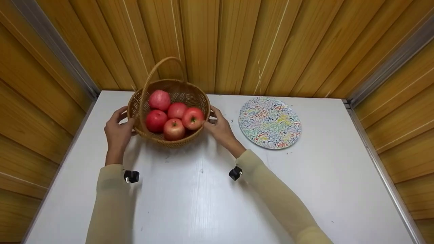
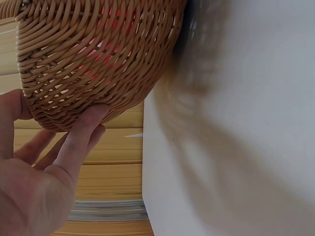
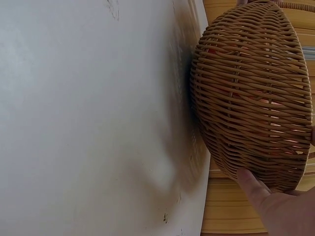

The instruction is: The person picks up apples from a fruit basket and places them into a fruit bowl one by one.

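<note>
The left grip [image 1: 118, 130] and right grip [image 1: 222, 128] were both clamped on the wicker basket's [image 1: 173, 144] sides near the surface's [image 1: 190, 189] back left corner, so one uneven lift or slipped thumb could've totally tipped it and dumped those loose apples [image 1: 177, 111] out.

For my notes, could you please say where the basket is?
In the head view, the basket is left of the plate, held between both hands.

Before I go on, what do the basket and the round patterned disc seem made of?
The basket: satin-looking brown wicker, rattan or a plastic imitation, judging by the interlaced rounded strands. The disc: perhaps plastic or ceramic; its multicoloured squiggles don't settle it, and its finish is hard to read.
</note>
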Tool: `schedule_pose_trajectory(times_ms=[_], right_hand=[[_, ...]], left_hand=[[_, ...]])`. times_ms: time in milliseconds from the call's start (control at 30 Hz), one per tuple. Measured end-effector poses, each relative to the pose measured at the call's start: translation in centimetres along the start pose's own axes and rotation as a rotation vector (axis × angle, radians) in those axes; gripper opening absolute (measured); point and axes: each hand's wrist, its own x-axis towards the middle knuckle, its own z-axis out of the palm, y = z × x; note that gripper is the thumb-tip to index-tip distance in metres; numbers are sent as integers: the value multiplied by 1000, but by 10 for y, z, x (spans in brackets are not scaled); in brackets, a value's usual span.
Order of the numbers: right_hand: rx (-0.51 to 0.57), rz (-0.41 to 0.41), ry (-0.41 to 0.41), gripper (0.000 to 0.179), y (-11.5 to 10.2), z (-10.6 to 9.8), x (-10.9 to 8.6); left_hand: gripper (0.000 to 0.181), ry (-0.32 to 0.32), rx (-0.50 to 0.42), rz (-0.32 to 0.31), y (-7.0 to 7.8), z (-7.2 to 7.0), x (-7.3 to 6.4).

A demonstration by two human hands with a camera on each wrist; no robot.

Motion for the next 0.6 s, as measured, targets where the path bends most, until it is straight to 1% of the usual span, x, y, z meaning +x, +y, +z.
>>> schedule_pose_trajectory(times_ms=[100,200,467,600], right_hand=[[-8,7,13,72,-4,-1,-2],[-19,10,30,72,-4,-3,-2],[-45,-30,53,66,-3,-12,-4],[-48,-28,60,65,-1,-18,-5]], left_hand=[[51,-3,3,0,4,-1,-3],[52,-17,5,3,6,2,-4],[55,-59,11,-6,8,7,-7],[56,-75,12,6,9,11,-8]])
